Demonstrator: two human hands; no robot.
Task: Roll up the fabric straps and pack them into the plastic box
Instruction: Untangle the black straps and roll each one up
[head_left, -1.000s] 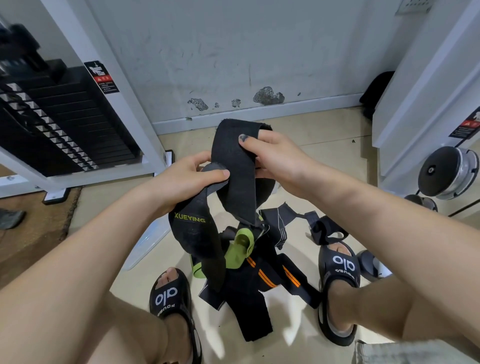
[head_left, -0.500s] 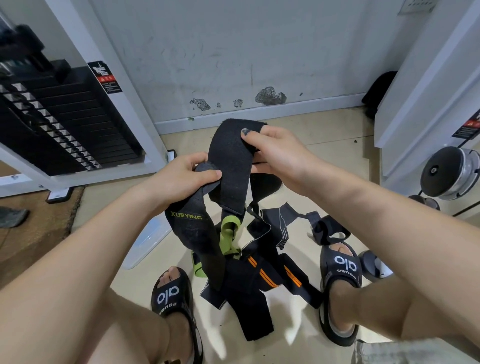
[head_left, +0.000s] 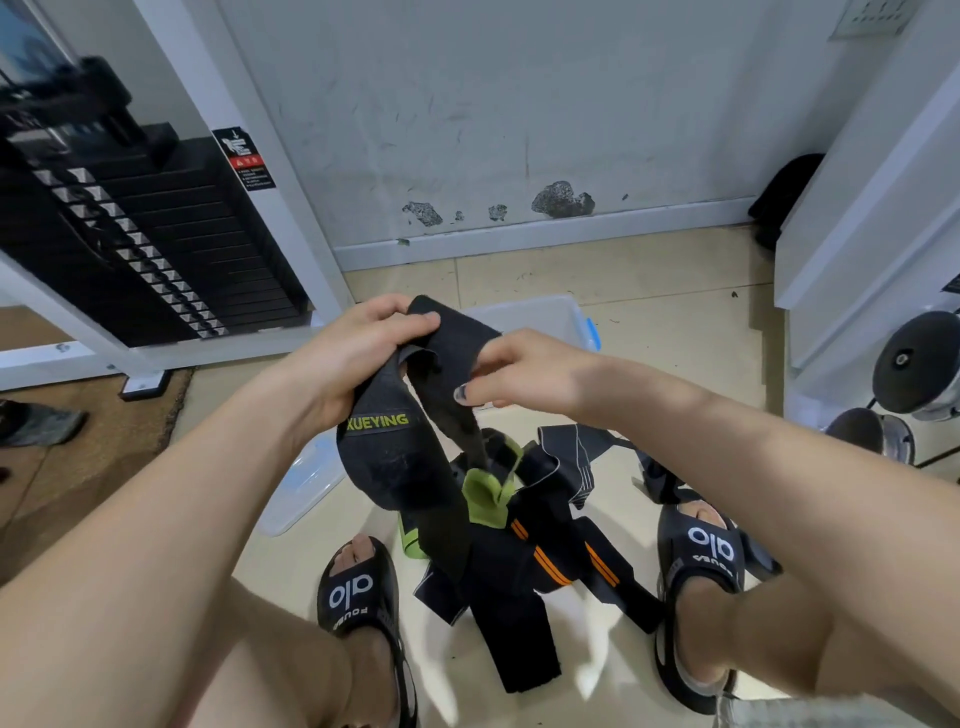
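A black fabric strap (head_left: 387, 457) with yellow-green XUEYING lettering hangs between my hands above the floor. My left hand (head_left: 358, 358) grips its upper end, folded over at the top. My right hand (head_left: 524, 371) pinches the same strap a little to the right. Its lower end, with a green loop (head_left: 485, 496), dangles onto a pile of other black straps (head_left: 535, 571), one with orange stripes. The clear plastic box (head_left: 545, 317) with a blue clip stands on the floor just behind my hands, mostly hidden by them.
A clear box lid (head_left: 306, 483) lies on the tiles to the left of the pile. My feet in black slides (head_left: 358, 592) (head_left: 701, 551) flank the straps. A weight-stack machine (head_left: 130, 239) stands at the left, a white frame and round weights (head_left: 914, 369) at the right.
Both hands have come lower and closer with the strap; the left hand now holds its top fold and the right pinches lower down. The view has tilted, so the plastic box shows behind them.
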